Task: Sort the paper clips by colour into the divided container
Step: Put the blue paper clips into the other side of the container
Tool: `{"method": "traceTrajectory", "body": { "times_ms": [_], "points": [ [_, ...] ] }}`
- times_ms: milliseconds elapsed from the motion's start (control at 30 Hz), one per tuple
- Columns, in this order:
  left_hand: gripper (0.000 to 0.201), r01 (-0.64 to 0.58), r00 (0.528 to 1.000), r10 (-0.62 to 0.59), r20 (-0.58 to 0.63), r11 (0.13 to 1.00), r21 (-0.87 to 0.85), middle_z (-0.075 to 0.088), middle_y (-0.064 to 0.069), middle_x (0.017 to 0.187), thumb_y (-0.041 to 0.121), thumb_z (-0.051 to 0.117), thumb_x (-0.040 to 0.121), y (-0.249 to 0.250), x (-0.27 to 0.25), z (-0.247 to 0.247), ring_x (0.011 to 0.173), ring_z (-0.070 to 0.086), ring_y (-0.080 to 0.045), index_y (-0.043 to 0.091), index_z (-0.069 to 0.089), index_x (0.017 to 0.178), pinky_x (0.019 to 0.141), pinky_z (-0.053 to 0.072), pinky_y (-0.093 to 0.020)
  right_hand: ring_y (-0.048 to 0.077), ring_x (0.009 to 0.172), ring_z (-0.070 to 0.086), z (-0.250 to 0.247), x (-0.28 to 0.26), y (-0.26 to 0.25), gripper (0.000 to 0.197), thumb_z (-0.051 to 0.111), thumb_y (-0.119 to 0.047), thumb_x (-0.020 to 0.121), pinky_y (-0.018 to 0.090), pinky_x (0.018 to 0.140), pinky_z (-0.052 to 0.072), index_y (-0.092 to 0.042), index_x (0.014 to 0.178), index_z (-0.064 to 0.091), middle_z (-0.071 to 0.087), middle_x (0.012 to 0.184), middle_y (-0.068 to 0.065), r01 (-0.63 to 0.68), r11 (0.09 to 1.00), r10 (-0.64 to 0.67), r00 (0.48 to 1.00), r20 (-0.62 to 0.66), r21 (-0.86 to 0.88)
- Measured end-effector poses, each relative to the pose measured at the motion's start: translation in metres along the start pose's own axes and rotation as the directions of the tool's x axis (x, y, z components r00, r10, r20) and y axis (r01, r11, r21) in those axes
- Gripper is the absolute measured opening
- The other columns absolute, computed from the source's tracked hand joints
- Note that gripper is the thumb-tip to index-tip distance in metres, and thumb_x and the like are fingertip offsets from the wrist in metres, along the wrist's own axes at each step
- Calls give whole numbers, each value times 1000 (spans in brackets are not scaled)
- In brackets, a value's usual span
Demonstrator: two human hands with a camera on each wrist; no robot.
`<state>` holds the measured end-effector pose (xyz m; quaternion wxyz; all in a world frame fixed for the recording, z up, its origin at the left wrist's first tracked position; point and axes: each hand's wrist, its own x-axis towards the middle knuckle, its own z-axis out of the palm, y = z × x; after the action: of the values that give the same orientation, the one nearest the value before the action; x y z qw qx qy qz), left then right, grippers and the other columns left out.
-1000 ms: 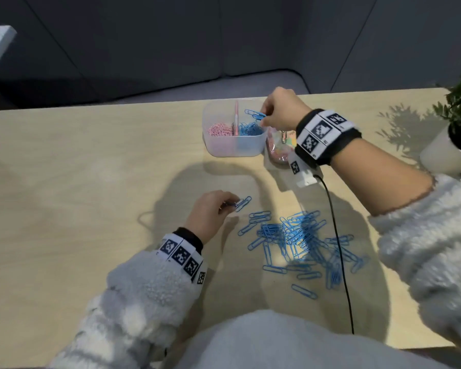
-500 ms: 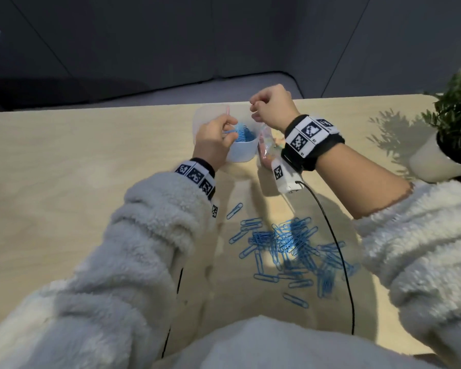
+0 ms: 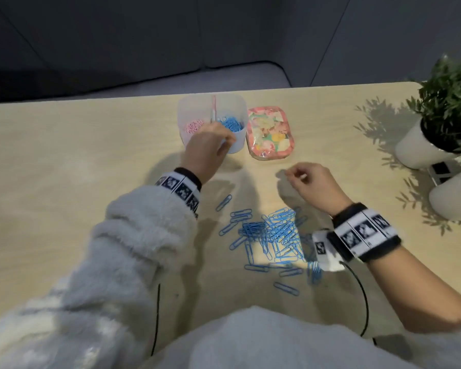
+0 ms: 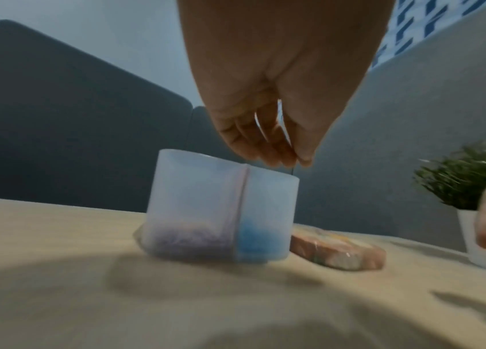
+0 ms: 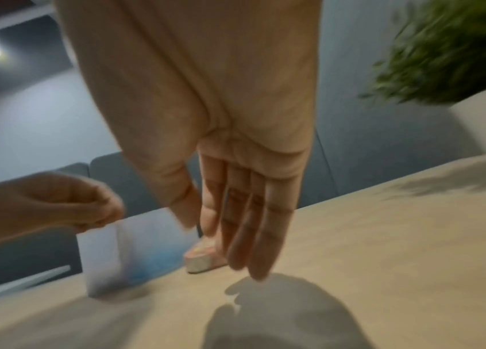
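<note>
The blue paper clips (image 3: 270,235) lie in a loose heap on the table (image 3: 64,161) close to the person's body, a few strays scattered at its edges; the rest already sit in the divided container (image 3: 210,121) at the far side, pink ones left of the divider and blue ones right. Keeping the heap near and the container just beyond it probably lets either hand travel back and forth easily.

The left hand (image 3: 206,153) hangs at the container's near rim above the blue side, fingers bunched downward with tips together. A thin dark line seems to hang from them in the left wrist view, but it is too faint to call a clip, so whether it holds anything I cannot tell. The right hand (image 3: 313,183) hovers between container and heap, fingers nearly straight, holding nothing.

The container is frosted, translucent plastic with rounded corners. The clips are thin coated wire loops. Beside the container lies a flat, rounded pink floral box (image 3: 270,131). Potted plants (image 3: 447,113) in white pots stand to the right.
</note>
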<state>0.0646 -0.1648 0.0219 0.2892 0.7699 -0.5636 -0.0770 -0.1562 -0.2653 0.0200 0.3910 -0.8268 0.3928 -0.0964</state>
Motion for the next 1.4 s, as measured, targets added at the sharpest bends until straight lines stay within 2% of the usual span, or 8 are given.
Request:
{"method": "traceTrajectory", "body": {
  "times_ms": [167,300,467,633,900,1067,1267,1400],
  "points": [
    [48,71,906,-141,400,980,184,55,-13,124,45,53,85,-16,-71,13,112,49,-32,10,56,118,98,40,-42,24,97,51,-25,-77,56,74,76,-63,48,36,82,45,-30,107,46,50,100,0,-155,860,318,907,275,-486],
    [93,22,884,-137,446,967,254,47,-13,136,77,31,65,-8,-115,26,122,43,-33,11,47,128,105,38,-42,32,107,52,-13,-124,68,108,86,-29,49,33,92,42,-16,138,27,35,108,3,-250,850,403,876,265,-464],
    [117,20,827,-200,525,944,329,19,-14,154,88,23,54,29,-142,46,141,18,-34,12,20,144,117,18,-46,31,112,50,18,-122,52,75,78,-7,63,27,94,37,-5,130,44,45,118,15,-175,952,214,967,137,-251],
    [126,38,809,-227,542,940,338,1,-7,158,82,53,57,54,-147,56,144,3,-36,14,-2,147,116,11,-53,29,110,52,47,-100,26,59,71,-7,73,25,97,36,-6,126,48,45,121,14,5,988,28,977,211,-155],
    [128,30,868,-174,465,953,300,19,-10,155,89,35,49,32,-167,50,142,18,-28,12,5,146,118,20,-42,13,101,49,21,-144,38,114,80,-48,55,28,75,41,-33,144,11,29,123,-7,69,929,92,909,407,-363],
    [120,22,860,-169,481,955,296,7,-4,158,75,62,56,59,-159,56,144,9,-30,25,1,147,113,20,-43,27,111,53,52,-111,31,95,80,-33,64,38,91,46,-23,142,26,36,128,5,94,965,2,931,365,-243],
    [103,24,867,-115,485,981,191,23,-7,151,49,73,67,48,-129,43,133,33,-29,18,14,145,109,32,-39,27,106,56,60,-56,8,75,78,-18,67,42,94,45,-18,133,42,49,118,11,153,984,-107,920,377,-95],
    [93,178,905,-212,370,976,124,29,-10,147,50,70,71,22,-118,14,130,34,-30,13,24,142,110,27,-38,26,105,56,28,-27,28,45,68,-22,78,41,91,47,-15,120,56,55,110,12,40,980,-22,995,94,-196]
  ]
}}
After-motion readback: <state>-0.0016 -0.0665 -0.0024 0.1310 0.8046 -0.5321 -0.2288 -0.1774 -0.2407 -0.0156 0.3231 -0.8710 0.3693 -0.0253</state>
